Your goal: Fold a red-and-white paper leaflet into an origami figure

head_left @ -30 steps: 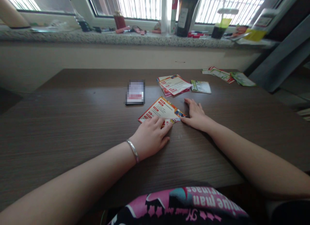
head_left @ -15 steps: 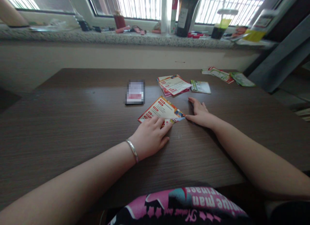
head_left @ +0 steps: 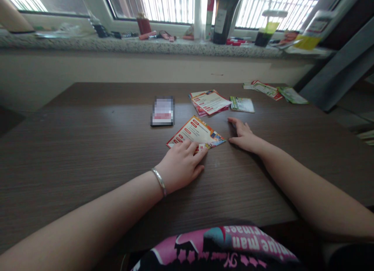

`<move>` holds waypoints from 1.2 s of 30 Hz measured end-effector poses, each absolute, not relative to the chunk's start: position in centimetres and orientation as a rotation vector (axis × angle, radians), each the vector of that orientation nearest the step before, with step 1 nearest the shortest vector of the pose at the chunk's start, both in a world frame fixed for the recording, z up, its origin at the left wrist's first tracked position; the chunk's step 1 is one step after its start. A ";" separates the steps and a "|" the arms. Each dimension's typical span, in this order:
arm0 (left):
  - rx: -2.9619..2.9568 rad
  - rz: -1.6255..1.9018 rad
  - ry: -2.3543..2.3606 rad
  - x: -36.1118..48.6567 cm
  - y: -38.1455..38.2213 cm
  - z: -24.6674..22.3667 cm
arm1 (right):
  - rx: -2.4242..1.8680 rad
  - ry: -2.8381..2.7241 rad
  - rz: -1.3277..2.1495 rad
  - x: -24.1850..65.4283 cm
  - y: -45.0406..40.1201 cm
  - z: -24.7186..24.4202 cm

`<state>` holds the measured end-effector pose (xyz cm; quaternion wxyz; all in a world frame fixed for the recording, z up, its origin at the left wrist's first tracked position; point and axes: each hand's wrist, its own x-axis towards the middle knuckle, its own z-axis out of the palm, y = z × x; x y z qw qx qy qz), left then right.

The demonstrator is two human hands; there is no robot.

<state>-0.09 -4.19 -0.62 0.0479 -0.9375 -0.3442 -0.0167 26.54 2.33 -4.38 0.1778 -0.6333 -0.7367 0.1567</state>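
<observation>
A printed paper leaflet with red labels and a colourful edge lies on the brown table, its corner pointing away from me. My left hand, a silver bangle at its wrist, rests flat over the near part of the leaflet with fingers spread. Just beyond the leaflet's right corner is my right hand, fingers apart and holding nothing. A small gap shows between its thumb and the paper. Farther back lies a stack of similar leaflets, with a small green-and-white stack of cards beside it.
A dark-edged, blurred-out rectangular object lies left of the leaflets. Green and red papers are at the table's back right. The stone windowsill holds bottles, a dark cup and small items. A grey curtain hangs at right.
My right hand has shifted slightly right, and its thumb has come off the leaflet's right corner. My left hand stays in place on the paper.
</observation>
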 end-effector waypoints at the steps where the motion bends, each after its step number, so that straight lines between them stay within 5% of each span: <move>1: -2.858 -0.052 -1.047 -0.1 -4.2 -0.6 | -1.737 -2.066 0.452 26.6 2.3 -4.4; 13: -2.866 -0.092 -0.989 -0.5 -3.5 -0.6 | -0.870 -2.648 0.069 23.4 -0.7 -1.5; 36: -2.835 -0.154 -0.893 0.2 -2.2 -1.0 | -1.078 -2.723 -0.164 22.6 -1.7 -1.0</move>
